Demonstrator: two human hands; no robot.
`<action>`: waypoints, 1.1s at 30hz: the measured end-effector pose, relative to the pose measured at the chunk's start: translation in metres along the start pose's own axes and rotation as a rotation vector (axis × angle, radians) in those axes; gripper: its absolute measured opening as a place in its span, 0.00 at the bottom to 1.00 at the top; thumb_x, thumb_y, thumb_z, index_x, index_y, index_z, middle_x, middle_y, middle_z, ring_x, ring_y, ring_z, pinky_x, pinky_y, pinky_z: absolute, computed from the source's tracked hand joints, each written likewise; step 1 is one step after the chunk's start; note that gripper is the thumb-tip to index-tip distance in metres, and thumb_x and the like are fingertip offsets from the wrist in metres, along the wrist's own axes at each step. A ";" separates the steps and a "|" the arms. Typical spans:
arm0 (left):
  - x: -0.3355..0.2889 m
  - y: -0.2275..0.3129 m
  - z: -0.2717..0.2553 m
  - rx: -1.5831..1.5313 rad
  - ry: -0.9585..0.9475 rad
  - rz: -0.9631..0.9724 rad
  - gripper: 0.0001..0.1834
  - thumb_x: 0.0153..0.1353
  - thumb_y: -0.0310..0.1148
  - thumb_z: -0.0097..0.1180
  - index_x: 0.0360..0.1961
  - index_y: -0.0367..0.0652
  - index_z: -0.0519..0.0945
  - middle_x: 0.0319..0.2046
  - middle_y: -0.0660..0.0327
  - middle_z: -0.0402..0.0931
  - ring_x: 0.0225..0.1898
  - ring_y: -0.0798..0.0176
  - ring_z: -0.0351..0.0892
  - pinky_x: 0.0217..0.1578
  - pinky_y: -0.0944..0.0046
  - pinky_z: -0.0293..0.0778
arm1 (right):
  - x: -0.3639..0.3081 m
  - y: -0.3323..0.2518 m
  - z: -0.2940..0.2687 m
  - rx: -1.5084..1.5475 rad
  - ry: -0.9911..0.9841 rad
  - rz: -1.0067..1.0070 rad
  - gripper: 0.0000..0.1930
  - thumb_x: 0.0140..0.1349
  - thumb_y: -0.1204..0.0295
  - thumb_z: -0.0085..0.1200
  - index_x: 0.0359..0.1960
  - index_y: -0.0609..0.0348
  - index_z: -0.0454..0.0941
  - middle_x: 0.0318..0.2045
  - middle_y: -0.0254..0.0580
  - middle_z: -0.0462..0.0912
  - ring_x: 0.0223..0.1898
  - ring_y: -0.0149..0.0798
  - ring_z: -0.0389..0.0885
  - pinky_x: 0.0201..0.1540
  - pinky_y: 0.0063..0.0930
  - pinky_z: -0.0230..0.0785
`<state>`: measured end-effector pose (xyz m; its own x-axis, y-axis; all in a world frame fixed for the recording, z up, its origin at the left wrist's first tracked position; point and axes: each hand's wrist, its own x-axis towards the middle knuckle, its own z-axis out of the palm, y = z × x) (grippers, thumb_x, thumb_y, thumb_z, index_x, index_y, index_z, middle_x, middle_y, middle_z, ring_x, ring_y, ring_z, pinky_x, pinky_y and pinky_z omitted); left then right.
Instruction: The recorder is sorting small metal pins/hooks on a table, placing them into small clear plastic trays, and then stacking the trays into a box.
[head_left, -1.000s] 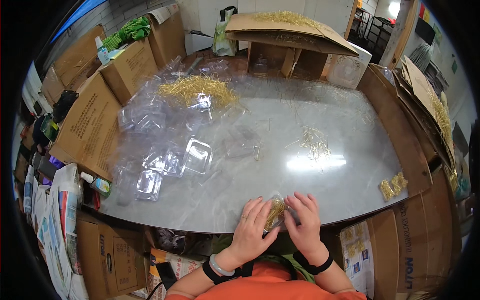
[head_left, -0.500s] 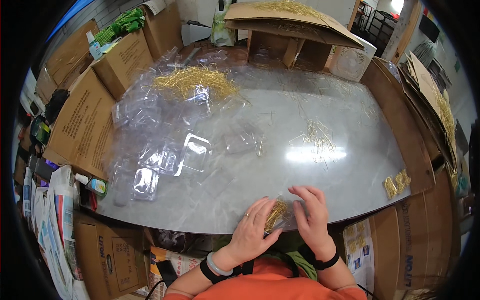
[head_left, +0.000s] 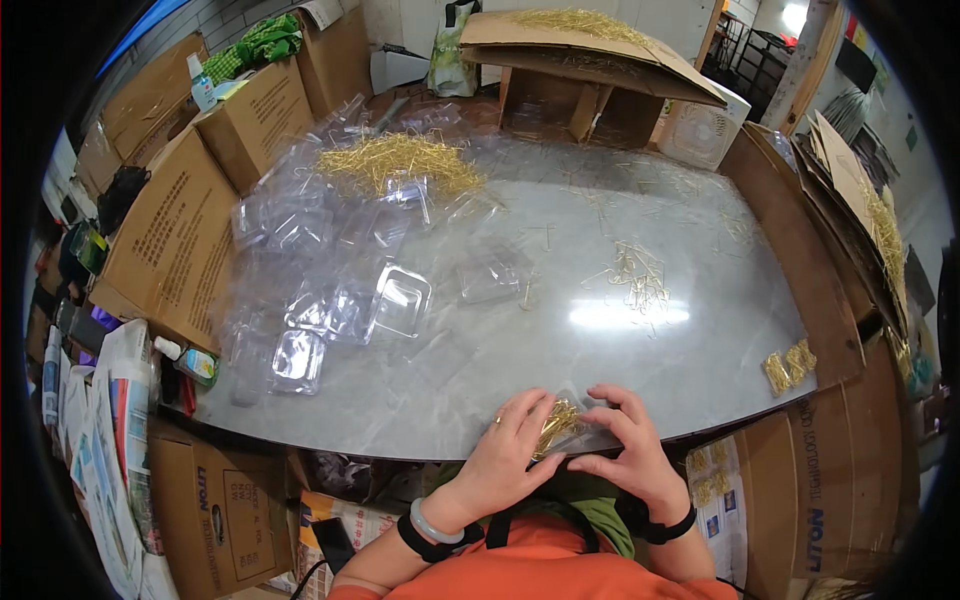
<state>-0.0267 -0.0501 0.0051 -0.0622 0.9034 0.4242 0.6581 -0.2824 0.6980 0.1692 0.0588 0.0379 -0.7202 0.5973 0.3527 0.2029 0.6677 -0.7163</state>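
At the table's front edge lies a small clear plastic pack (head_left: 573,398) with a bunch of thin gold-coloured metal pins (head_left: 557,427) in it. My left hand (head_left: 505,455) holds the pack from its left side, fingers on the far side and thumb at the near edge. My right hand (head_left: 635,450) is at the pack's right side, its fingers apart and bent, the tips close to or touching the plastic. A large heap of the same gold pins (head_left: 395,163) lies at the far left. Clear empty plastic packs (head_left: 298,360) spread over the table's left side.
Loose gold pins (head_left: 640,278) are scattered right of the middle of the grey table (head_left: 500,350). Filled packs (head_left: 790,368) sit at the right edge. Cardboard (head_left: 800,240) walls the right side; boxes (head_left: 165,240) stand at the left. A white fan (head_left: 700,130) is at the back.
My right hand's fingers have spread and its thumb has moved down toward the pack's near edge. My left hand stays on the pack. The whole view has shifted slightly.
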 end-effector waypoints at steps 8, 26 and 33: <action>0.000 0.002 0.002 0.032 -0.033 0.001 0.39 0.59 0.34 0.68 0.68 0.30 0.66 0.64 0.44 0.64 0.64 0.39 0.68 0.64 0.47 0.68 | -0.015 0.000 0.017 -0.188 0.221 0.071 0.11 0.52 0.76 0.71 0.36 0.57 0.83 0.43 0.42 0.81 0.45 0.48 0.77 0.45 0.39 0.72; -0.004 -0.003 0.009 -0.019 0.052 0.002 0.50 0.56 0.31 0.69 0.75 0.32 0.53 0.63 0.42 0.70 0.66 0.38 0.69 0.65 0.46 0.69 | -0.011 -0.031 0.044 -0.412 0.326 -0.061 0.19 0.59 0.72 0.65 0.53 0.58 0.79 0.42 0.44 0.82 0.49 0.50 0.77 0.56 0.50 0.66; -0.007 -0.005 0.005 -0.082 0.074 -0.034 0.55 0.53 0.30 0.72 0.77 0.36 0.50 0.64 0.44 0.72 0.65 0.40 0.72 0.64 0.47 0.70 | -0.002 -0.030 0.046 -0.273 0.254 0.057 0.31 0.50 0.65 0.74 0.56 0.59 0.75 0.51 0.51 0.73 0.52 0.54 0.72 0.57 0.47 0.65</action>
<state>-0.0257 -0.0533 -0.0035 -0.1408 0.8878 0.4383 0.5910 -0.2798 0.7566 0.1345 0.0169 0.0312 -0.5223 0.7052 0.4794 0.4322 0.7036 -0.5641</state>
